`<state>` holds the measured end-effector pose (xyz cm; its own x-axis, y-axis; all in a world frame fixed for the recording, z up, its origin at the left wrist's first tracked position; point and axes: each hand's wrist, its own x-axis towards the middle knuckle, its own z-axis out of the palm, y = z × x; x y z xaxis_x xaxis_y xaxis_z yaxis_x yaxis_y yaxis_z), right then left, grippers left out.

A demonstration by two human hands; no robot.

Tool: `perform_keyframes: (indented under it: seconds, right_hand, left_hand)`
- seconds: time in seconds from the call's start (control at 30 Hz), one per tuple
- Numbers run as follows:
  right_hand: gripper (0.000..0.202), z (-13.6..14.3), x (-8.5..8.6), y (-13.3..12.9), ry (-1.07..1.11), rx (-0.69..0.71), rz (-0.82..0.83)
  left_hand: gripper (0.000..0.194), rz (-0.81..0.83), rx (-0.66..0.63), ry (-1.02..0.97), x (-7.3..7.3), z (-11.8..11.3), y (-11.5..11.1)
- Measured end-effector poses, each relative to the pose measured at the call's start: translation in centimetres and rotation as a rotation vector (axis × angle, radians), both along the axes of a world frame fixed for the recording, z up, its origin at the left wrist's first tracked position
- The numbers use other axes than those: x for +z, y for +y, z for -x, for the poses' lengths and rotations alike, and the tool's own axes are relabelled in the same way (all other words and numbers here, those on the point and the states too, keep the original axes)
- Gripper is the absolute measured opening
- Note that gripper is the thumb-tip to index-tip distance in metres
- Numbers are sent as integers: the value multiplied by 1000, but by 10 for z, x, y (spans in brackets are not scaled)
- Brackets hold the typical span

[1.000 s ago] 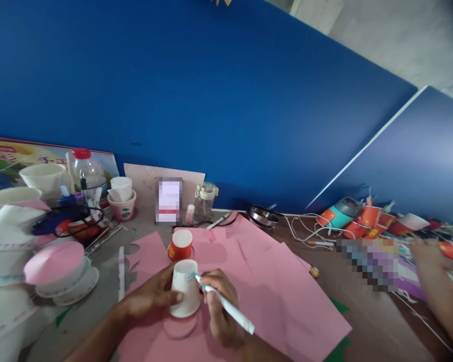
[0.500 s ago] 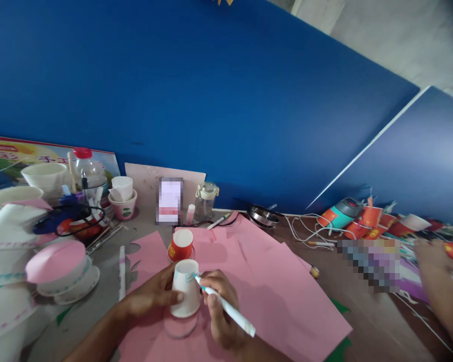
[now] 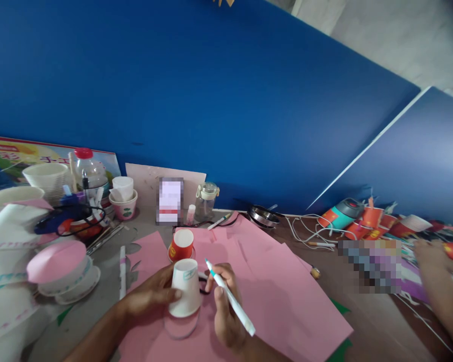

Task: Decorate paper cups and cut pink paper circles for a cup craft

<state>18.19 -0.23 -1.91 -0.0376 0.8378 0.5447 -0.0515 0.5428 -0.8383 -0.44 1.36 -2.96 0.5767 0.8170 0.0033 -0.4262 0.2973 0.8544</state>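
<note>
The left hand (image 3: 159, 290) is gripping a white paper cup (image 3: 187, 296), thumb pressing on its side, and the cup is standing upside down, wide rim lowermost, above the pink paper (image 3: 283, 296) that is covering part of the counter (image 3: 377, 322). Teal lines (image 3: 189, 274) are showing near the cup's narrow end. The right hand (image 3: 226, 304) is gripping a white marker (image 3: 234, 310) between thumb and fingers, and its teal tip is pointing up and away, just beside the cup without touching it. A red cup (image 3: 182, 246) is sitting right behind the white one, while another marker (image 3: 123, 271) is lying to the left. At the far right, a co-worker's hand (image 3: 430, 254) is reaching over cluttered materials.
</note>
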Motion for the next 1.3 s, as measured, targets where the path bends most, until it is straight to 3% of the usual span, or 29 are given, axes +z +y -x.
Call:
perform_keyframes:
  seconds: [0.23, 0.43, 0.7, 0.87, 1.03, 1.17, 1.3]
  right_hand:
    - [34, 2, -20, 1, 11, 0, 126]
    - [33, 3, -10, -3, -30, -15, 124]
    - [32, 7, -1, -9, -34, 19, 14]
    - [33, 6, 0, -9, -58, 22, 22]
    - [35, 7, -2, -9, -69, 27, -15]
    - [38, 6, -8, -9, -129, 52, -75]
    - [38, 4, -10, -10, -250, 91, -251]
  left_hand:
    - [51, 40, 15, -92, 11, -6, -1]
    - [47, 46, -18, -75, 10, -6, -1]
    - [48, -16, 4, 3, 2, -7, -1]
    - [54, 49, 56, -76, 5, -10, 1]
    - [45, 48, 44, -78, 6, -10, 1]
    - [62, 36, 13, -82, -2, -7, 0]
    - [71, 31, 33, -8, -6, -8, 0]
